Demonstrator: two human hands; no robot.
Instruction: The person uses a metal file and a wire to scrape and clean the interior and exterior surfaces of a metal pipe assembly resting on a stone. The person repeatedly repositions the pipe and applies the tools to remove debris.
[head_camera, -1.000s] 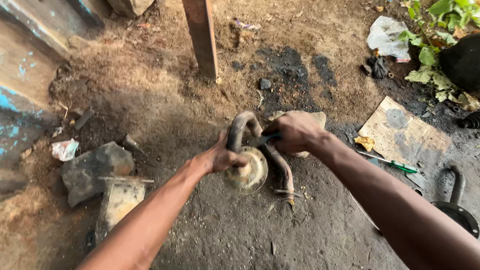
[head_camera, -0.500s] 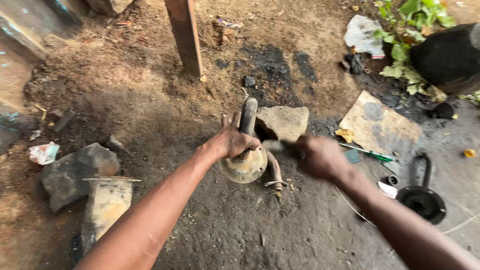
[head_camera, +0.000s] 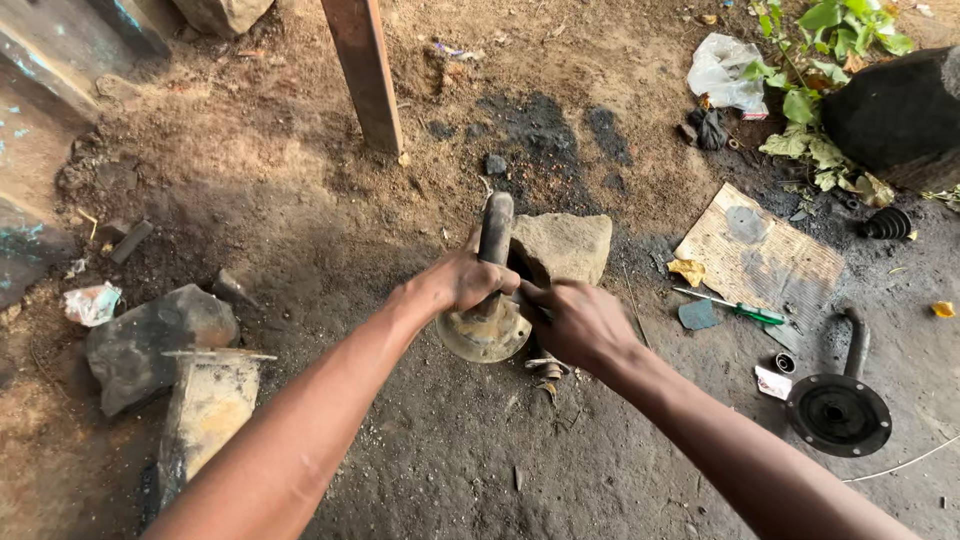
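Stone (head_camera: 563, 246) just behind hand-held axle hub (head_camera: 487, 325)

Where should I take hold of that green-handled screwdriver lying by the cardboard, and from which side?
Grip the green-handled screwdriver by its green handle, the thicker end pointing right, toward the round black metal part. Come from above: it lies flat on the dirt beside the cardboard sheet, with nothing over it. The right hand is the nearer one; the thin shaft looks too slim to pinch securely.
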